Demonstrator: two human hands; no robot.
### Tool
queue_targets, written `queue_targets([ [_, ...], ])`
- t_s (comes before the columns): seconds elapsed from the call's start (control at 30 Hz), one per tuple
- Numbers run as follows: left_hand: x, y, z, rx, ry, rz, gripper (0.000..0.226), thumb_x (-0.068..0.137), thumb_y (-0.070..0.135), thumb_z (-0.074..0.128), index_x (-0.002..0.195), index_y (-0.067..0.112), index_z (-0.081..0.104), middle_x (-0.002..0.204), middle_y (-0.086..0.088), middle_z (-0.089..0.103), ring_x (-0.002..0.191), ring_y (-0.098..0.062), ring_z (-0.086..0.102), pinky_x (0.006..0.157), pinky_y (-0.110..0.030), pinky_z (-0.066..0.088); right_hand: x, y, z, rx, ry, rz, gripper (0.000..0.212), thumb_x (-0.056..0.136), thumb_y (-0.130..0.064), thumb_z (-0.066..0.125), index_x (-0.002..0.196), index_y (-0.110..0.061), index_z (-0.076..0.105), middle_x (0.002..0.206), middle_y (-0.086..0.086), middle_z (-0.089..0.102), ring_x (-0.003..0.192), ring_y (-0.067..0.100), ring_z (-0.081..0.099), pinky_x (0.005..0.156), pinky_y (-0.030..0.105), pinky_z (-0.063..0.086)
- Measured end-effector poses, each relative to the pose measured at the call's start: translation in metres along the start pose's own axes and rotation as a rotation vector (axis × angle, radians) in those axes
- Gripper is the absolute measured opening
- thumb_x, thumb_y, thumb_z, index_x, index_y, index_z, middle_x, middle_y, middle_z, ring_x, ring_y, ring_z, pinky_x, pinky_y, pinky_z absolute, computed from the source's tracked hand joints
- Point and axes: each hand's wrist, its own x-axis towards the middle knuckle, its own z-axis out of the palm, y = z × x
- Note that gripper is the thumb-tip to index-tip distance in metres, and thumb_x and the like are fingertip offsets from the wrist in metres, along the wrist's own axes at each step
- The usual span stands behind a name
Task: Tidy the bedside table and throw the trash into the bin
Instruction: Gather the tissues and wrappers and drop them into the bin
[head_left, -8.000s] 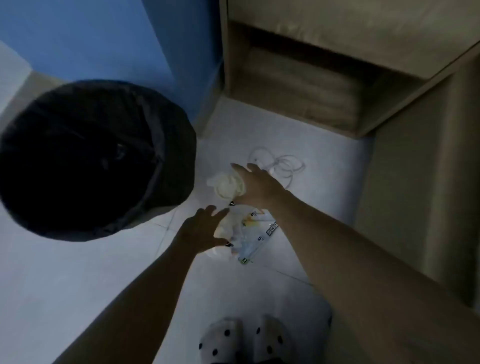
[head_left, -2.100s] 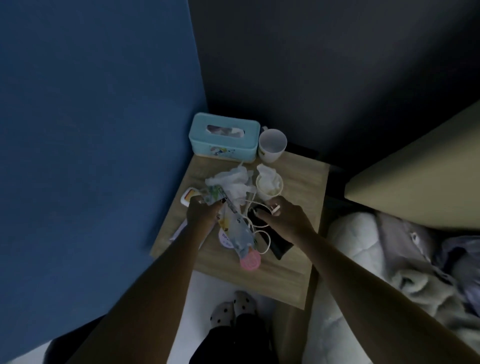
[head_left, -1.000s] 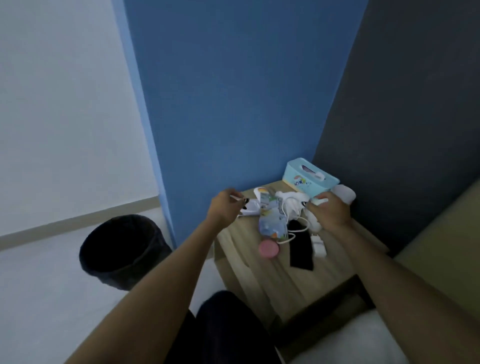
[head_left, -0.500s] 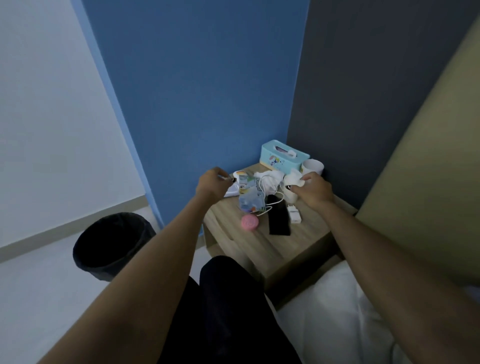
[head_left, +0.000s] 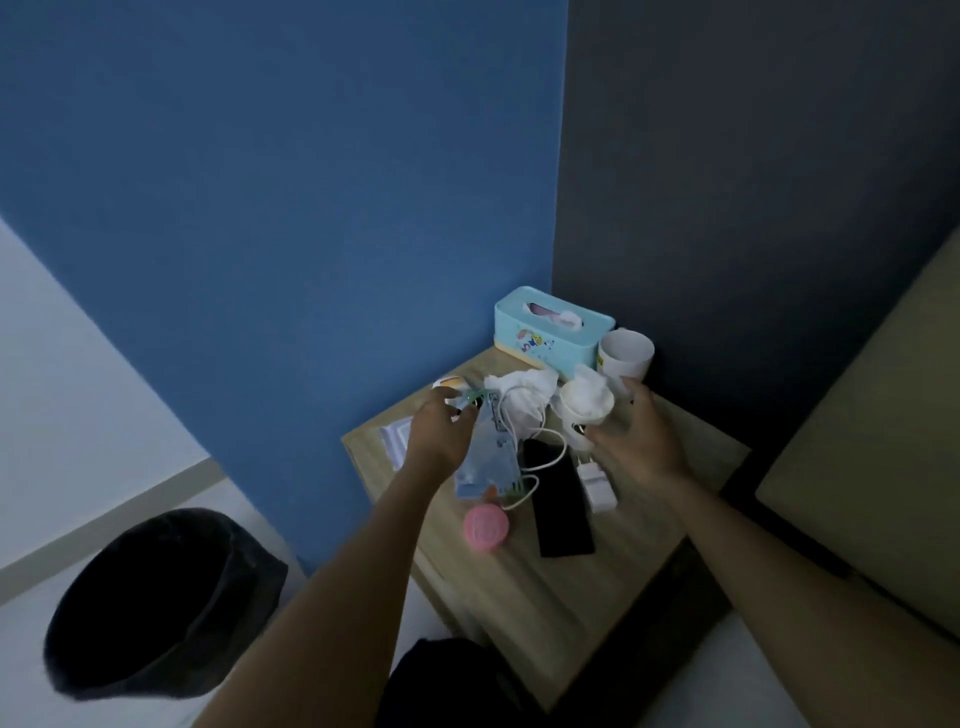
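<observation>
Left hand (head_left: 439, 434) pinches the blue wrapper (head_left: 485, 457); right hand (head_left: 636, 441) curls round the tissue-stuffed cup (head_left: 579, 415). The white cable (head_left: 540, 467) crosses the wrapper; lifting it may drag the charger (head_left: 597, 486) along.

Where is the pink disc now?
The pink disc lies on the bedside table in the head view, just left of the black phone, below the blue wrapper.

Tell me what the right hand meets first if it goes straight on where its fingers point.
Probably the white mug: the fingertips of the right hand sit just short of its base, with the tissue-stuffed cup beside the thumb. Depth is unclear, so they may already touch.
</observation>
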Motion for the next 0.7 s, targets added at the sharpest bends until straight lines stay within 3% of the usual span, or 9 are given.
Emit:
queue_targets([
  [0.17, 0.073, 0.002, 0.031, 0.126, -0.043, 0.011, 0.035, 0.092, 0.025, 0.056, 0.12, 0.005, 0.052, 0.118, -0.017, 0.062, 0.108, -0.034, 0.06, 0.087, -0.034, 0.044, 0.035, 0.013, 0.028, 0.066, 0.053, -0.083, 0.091, 0.065, -0.041, 0.079, 0.141, -0.036, 0.031, 0.142, 0.003, 0.045, 0.13, 0.023, 0.044, 0.101, 0.044, 0.046],
  [0.3, 0.115, 0.008, 0.054, 0.209, -0.097, 0.023, 0.044, 0.089, 0.032, 0.06, 0.124, 0.008, 0.05, 0.125, -0.017, 0.06, 0.116, -0.032, 0.056, 0.091, -0.035, 0.043, 0.055, 0.014, 0.047, 0.065, 0.069, -0.108, 0.093, 0.066, -0.041, 0.079, 0.145, -0.033, 0.03, 0.142, -0.002, 0.044, 0.13, 0.019, 0.043, 0.103, 0.042, 0.045],
  [0.43, 0.146, 0.009, 0.083, 0.281, -0.191, 0.077, 0.056, 0.082, 0.037, 0.067, 0.128, 0.011, 0.049, 0.132, -0.015, 0.056, 0.123, -0.032, 0.052, 0.099, -0.036, 0.042, 0.067, 0.023, 0.062, 0.071, 0.086, -0.075, 0.083, 0.064, -0.053, 0.068, 0.137, -0.033, 0.037, 0.134, -0.003, 0.052, 0.122, 0.019, 0.052, 0.095, 0.04, 0.05],
  [0.57, 0.159, 0.0, 0.11, 0.443, -0.381, 0.111, 0.06, 0.082, 0.037, 0.069, 0.135, 0.016, 0.049, 0.143, -0.01, 0.047, 0.132, -0.027, 0.043, 0.106, -0.034, 0.034, 0.073, 0.033, 0.071, 0.055, 0.115, -0.075, 0.064, 0.073, -0.041, 0.073, 0.129, -0.026, 0.046, 0.127, -0.001, 0.055, 0.113, 0.016, 0.054, 0.086, 0.028, 0.046],
  [0.7, 0.162, -0.007, 0.12, 0.536, -0.423, 0.153, 0.061, 0.079, 0.037, 0.073, 0.133, 0.017, 0.053, 0.144, -0.008, 0.047, 0.134, -0.025, 0.04, 0.105, -0.03, 0.032, 0.074, 0.035, 0.074, 0.028, 0.111, -0.074, 0.066, 0.071, -0.045, 0.07, 0.129, -0.026, 0.044, 0.127, 0.0, 0.052, 0.112, 0.017, 0.054, 0.083, 0.029, 0.047],
])
